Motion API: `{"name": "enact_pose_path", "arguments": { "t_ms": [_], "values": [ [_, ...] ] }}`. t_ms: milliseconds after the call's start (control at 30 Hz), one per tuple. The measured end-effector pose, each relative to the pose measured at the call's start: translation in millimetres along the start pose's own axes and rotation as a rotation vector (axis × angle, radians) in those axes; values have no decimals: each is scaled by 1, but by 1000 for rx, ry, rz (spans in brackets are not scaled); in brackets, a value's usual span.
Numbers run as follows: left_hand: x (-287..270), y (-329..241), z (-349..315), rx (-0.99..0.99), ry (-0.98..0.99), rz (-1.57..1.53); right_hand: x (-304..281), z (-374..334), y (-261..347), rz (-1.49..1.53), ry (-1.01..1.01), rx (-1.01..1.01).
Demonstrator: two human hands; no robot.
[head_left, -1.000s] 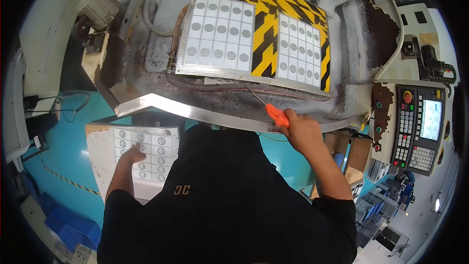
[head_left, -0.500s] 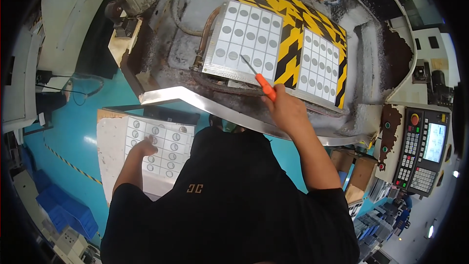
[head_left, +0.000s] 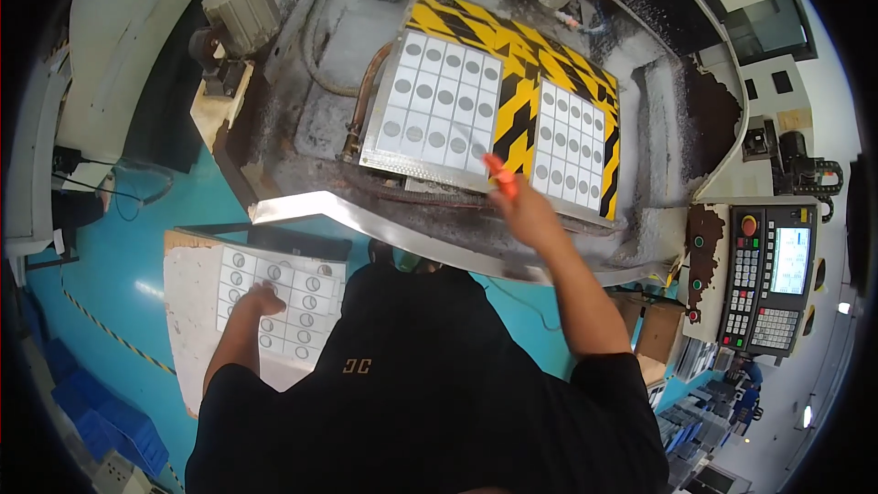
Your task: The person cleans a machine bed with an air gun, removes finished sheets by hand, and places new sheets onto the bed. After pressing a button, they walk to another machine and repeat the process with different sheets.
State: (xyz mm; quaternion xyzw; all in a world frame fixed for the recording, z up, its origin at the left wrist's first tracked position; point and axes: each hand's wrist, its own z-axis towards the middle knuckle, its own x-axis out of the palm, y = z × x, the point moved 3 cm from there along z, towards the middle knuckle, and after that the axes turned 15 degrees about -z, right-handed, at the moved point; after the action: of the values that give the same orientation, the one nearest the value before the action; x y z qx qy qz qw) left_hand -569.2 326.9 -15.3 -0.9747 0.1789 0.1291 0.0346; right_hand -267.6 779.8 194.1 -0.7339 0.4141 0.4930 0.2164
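Observation:
My right hand point(head_left: 529, 210) grips the orange-red handle of a screwdriver-like tool point(head_left: 499, 174). Its thin shaft, blurred, points up and left over the lower part of a white gridded panel point(head_left: 425, 108) that holds rows of grey discs. On the left, my left hand point(head_left: 259, 300) is over a white gridded sheet point(head_left: 294, 305) with rows of round discs or cut-outs. The fingers there are bent together near the sheet's middle; whatever they hold is hidden. A second gridded panel with grey discs point(head_left: 572, 146) lies right of the first one.
Yellow-black striped tape point(head_left: 517, 82) surrounds the panels inside a grimy machine bed. A metal rim point(head_left: 384, 229) runs along the machine's front edge. The sheet rests on a pale worn board point(head_left: 189, 311). At right stands a control panel point(head_left: 768, 274); blue crates point(head_left: 101, 412) sit lower left.
The whole view has shifted, so the machine sits slightly lower and further left. My right hand and the tool have moved slightly right along the panel's lower edge. My left hand stays at the sheet.

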Motion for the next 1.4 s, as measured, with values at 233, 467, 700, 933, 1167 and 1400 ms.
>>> {"name": "enact_pose_path", "arguments": {
  "t_ms": [233,467,700,933,1167,1400],
  "values": [
    [-2,-6,-5,20,6,-7,-2,71,9,146,-133,98],
    [7,-5,-12,-13,-44,44,-26,82,95,-24,-99,-74],
    [1,-6,-23,48,12,-59,-16,63,-11,-46,-145,196],
    [10,9,5,32,4,-32,-20,-33,-87,-50,-145,351],
    [-6,-9,4,-1,98,-28,-1,-68,-295,222,-251,556],
    [14,30,61,-15,-46,-24,-7,-194,-412,-200,-135,565]
  ]
}}
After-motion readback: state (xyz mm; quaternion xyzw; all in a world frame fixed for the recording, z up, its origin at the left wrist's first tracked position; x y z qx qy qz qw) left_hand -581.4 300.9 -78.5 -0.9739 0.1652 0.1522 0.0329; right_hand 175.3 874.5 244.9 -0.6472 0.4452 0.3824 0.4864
